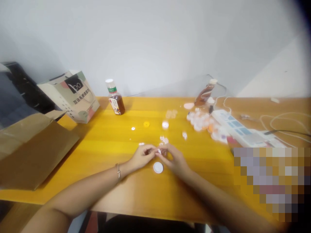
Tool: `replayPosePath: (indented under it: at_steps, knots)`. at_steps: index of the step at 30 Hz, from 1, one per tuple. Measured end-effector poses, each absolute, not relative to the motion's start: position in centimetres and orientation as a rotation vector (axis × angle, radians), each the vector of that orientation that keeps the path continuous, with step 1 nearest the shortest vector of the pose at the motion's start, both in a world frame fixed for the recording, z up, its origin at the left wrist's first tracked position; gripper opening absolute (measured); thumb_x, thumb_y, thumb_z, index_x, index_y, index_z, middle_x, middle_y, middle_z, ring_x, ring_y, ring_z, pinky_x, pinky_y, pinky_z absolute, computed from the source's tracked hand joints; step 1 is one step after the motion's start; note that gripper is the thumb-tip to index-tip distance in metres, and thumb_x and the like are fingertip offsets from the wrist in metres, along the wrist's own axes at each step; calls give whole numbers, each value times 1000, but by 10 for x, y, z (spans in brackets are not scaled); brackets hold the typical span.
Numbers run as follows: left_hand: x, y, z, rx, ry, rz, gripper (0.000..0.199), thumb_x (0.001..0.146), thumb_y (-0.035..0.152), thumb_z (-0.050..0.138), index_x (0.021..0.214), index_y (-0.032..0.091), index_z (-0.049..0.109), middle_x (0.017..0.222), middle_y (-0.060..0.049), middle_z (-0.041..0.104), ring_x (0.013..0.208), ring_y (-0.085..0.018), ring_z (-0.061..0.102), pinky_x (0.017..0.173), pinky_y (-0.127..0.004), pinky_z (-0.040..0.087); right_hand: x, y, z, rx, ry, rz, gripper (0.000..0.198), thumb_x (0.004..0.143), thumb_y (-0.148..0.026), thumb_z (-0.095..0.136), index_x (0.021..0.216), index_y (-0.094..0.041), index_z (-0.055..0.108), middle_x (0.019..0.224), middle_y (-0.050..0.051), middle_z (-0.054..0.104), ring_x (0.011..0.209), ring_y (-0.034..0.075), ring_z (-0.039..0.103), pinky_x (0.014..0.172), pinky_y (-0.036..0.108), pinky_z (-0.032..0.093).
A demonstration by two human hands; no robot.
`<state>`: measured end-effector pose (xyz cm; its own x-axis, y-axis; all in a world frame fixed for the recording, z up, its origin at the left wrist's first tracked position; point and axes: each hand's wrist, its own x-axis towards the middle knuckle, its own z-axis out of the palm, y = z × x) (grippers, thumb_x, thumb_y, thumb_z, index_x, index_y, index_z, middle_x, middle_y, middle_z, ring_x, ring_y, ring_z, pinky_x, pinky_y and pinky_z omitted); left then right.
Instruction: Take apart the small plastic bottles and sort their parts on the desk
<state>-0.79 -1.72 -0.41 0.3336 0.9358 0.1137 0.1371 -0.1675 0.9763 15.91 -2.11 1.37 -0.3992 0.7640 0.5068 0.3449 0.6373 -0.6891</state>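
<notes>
My left hand [143,156] and my right hand [174,159] meet over the middle of the table, fingertips pinched together on a small white piece [159,151]. The fingers cover much of it, so its kind cannot be made out. Just below the hands lies a round white lid-like disc [158,167]. Beyond my fingers are several small white pieces [164,140], blurred. Farther back sit a yellow disc [146,124], a round white piece [165,125] and a smaller white one [133,128]. Another white bit [185,135] lies to the right.
On the yellow wooden table [121,200] stand a dark drink bottle [116,102] and a tilted bottle [206,93]. A paper bag [77,97] and an open cardboard box [41,149] occupy the left. At right are a bagged heap [201,121], a power strip [233,124] and cables [286,116].
</notes>
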Motion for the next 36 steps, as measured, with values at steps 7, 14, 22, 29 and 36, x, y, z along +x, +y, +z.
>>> replayPosePath:
  at_steps: [7, 14, 22, 29, 36]
  knots:
    - [-9, -21, 0, 1715, 1108, 974, 28, 84, 36, 50, 91, 13, 65, 75, -4, 62, 65, -11, 53, 60, -21, 42, 191, 10, 31, -1122, -1734, 685, 11, 81, -28, 53, 85, -19, 57, 82, 5, 64, 73, 16, 61, 69, 30, 50]
    - [-20, -21, 7, 2002, 1041, 877, 27, 87, 34, 45, 96, 16, 63, 80, -5, 61, 72, -13, 54, 68, -24, 42, 264, 58, 44, -1660, -1601, 688, 8, 67, -20, 60, 60, -18, 57, 59, 3, 64, 57, 17, 61, 58, 29, 48]
    - [-28, -21, 18, 2275, 746, 567, 55, 63, 44, 70, 108, 18, 53, 95, -6, 54, 86, -17, 51, 79, -28, 41, 271, 63, 26, -1815, -1754, 683, 10, 71, -19, 54, 66, -16, 62, 58, 3, 65, 56, 16, 60, 58, 27, 46]
    - [-24, -21, 18, 2376, 683, 506, 35, 68, 37, 68, 95, 18, 55, 93, -4, 56, 88, -16, 51, 82, -27, 38, 264, 57, 31, -1746, -1701, 541, 11, 73, -26, 56, 69, -16, 60, 62, 3, 63, 57, 15, 57, 56, 25, 44]
    - [-24, -19, 13, 2360, 716, 508, 36, 69, 40, 68, 94, 18, 56, 93, -4, 54, 89, -16, 49, 80, -26, 38, 210, 6, 49, -988, -2304, 707, 29, 72, -47, 62, 78, -18, 57, 73, 3, 61, 65, 15, 55, 61, 26, 45]
